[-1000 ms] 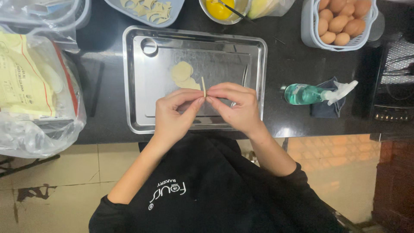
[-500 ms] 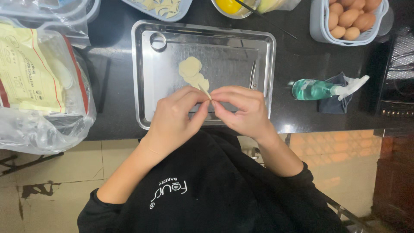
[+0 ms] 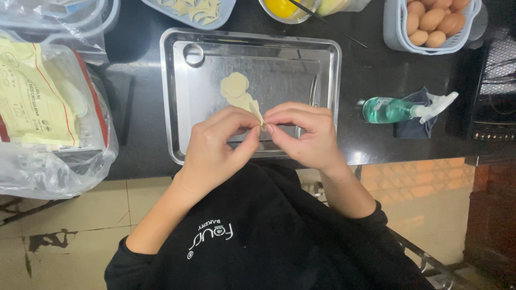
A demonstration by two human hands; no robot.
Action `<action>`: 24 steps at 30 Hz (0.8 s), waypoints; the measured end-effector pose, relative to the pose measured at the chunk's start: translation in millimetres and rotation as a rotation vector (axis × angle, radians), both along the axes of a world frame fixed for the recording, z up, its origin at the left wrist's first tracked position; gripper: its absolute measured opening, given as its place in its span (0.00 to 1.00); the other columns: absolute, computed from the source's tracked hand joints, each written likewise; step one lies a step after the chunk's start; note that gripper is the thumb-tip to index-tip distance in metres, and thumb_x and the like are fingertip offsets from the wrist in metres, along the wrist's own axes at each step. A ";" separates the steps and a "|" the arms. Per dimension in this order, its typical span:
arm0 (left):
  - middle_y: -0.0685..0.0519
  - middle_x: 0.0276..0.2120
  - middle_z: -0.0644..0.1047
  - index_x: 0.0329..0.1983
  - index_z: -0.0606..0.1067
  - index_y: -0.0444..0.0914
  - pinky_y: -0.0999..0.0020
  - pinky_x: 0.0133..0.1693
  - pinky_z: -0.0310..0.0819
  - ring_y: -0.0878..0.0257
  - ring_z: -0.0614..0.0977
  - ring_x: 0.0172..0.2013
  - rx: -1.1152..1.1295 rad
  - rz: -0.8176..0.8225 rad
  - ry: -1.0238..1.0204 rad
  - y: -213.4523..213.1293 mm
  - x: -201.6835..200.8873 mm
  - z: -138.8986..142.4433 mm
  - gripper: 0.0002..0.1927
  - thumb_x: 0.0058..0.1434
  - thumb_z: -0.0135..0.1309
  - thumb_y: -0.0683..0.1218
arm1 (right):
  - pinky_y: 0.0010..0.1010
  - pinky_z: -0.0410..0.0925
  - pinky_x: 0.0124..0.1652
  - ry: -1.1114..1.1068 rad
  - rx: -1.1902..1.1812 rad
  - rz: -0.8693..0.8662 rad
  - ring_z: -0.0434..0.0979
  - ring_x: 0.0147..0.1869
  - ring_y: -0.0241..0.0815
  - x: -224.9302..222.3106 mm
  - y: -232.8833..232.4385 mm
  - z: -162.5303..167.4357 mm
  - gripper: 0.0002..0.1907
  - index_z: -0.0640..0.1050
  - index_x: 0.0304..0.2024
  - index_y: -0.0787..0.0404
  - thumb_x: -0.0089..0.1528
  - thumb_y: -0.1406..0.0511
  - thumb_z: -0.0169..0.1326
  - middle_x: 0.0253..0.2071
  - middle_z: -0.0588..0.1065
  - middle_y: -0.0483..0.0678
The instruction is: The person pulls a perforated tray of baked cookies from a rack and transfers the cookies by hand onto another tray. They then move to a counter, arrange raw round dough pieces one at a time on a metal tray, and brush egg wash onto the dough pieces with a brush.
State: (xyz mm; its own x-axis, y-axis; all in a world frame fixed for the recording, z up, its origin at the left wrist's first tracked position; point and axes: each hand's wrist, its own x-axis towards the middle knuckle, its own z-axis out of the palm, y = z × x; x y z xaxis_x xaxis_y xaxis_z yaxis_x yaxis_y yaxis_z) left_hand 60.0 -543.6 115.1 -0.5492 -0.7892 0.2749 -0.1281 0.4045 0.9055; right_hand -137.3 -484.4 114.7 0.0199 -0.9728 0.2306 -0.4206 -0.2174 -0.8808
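I see a polished metal tray [image 3: 183, 107], glossy and streaked with reflections, on a dark, shiny counter [image 3: 371, 75]. The pale dough pieces [image 3: 235, 88] look matt and floury. The bag [image 3: 54, 156] is clear crinkled plastic, and the spray bottle [image 3: 389, 109] translucent green plastic on dark cloth [image 3: 411, 129].

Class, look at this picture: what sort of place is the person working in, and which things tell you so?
Probably a kitchen or bakery counter. Both hands pinch a thin dough piece over a steel tray; a basket of eggs and a spray bottle sit nearby.
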 end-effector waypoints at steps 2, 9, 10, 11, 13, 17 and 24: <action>0.48 0.38 0.80 0.39 0.77 0.32 0.68 0.41 0.82 0.57 0.85 0.38 0.044 0.018 0.027 -1.3 -4.2 -4.8 0.09 0.60 0.63 0.41 | 0.26 0.74 0.47 0.135 -0.103 -0.033 0.82 0.46 0.41 2.6 -2.0 -2.6 0.06 0.80 0.40 0.68 0.60 0.76 0.60 0.42 0.80 0.52; 0.48 0.34 0.81 0.35 0.78 0.30 0.69 0.39 0.81 0.60 0.86 0.35 0.146 0.042 -0.029 -8.1 -10.8 -34.5 0.04 0.61 0.59 0.38 | 0.25 0.76 0.44 -0.105 0.139 -0.149 0.80 0.46 0.35 -10.3 0.5 -41.9 0.04 0.77 0.42 0.70 0.65 0.74 0.56 0.44 0.77 0.50; 0.49 0.35 0.81 0.35 0.77 0.30 0.70 0.41 0.83 0.61 0.86 0.36 0.171 0.046 0.012 -7.9 -11.3 -39.6 0.04 0.61 0.59 0.38 | 0.25 0.75 0.43 -0.176 0.173 -0.185 0.78 0.46 0.34 -16.5 0.9 -51.9 0.04 0.77 0.43 0.70 0.66 0.74 0.55 0.44 0.77 0.49; 0.49 0.35 0.80 0.34 0.76 0.29 0.71 0.43 0.84 0.62 0.87 0.37 0.193 0.050 0.054 -8.5 -11.5 -44.5 0.04 0.61 0.59 0.38 | 0.25 0.74 0.42 -0.247 0.205 -0.220 0.77 0.46 0.33 -23.1 0.9 -62.4 0.04 0.76 0.43 0.70 0.67 0.73 0.54 0.44 0.76 0.48; 0.48 0.36 0.80 0.35 0.76 0.29 0.71 0.44 0.84 0.62 0.86 0.37 0.220 0.067 0.079 -9.3 -9.5 -53.1 0.04 0.61 0.58 0.37 | 0.25 0.75 0.47 -0.440 0.244 -0.223 0.79 0.47 0.33 -36.8 0.1 -82.8 0.04 0.76 0.44 0.69 0.68 0.72 0.53 0.43 0.78 0.47; 0.47 0.38 0.81 0.37 0.78 0.29 0.70 0.45 0.84 0.62 0.84 0.39 0.337 0.120 0.166 -12.8 -3.0 -62.2 0.03 0.64 0.56 0.37 | 0.24 0.76 0.41 -0.170 0.540 -0.337 0.81 0.40 0.33 -64.1 -9.4 -105.3 0.06 0.80 0.44 0.67 0.65 0.70 0.56 0.37 0.81 0.47; 0.47 0.36 0.81 0.37 0.78 0.31 0.71 0.40 0.82 0.61 0.86 0.36 0.140 0.090 0.028 -4.3 -14.2 -46.1 0.04 0.62 0.59 0.38 | 0.26 0.75 0.44 0.009 0.041 -0.110 0.82 0.44 0.40 -30.8 8.6 -57.8 0.07 0.82 0.41 0.66 0.60 0.75 0.62 0.41 0.80 0.51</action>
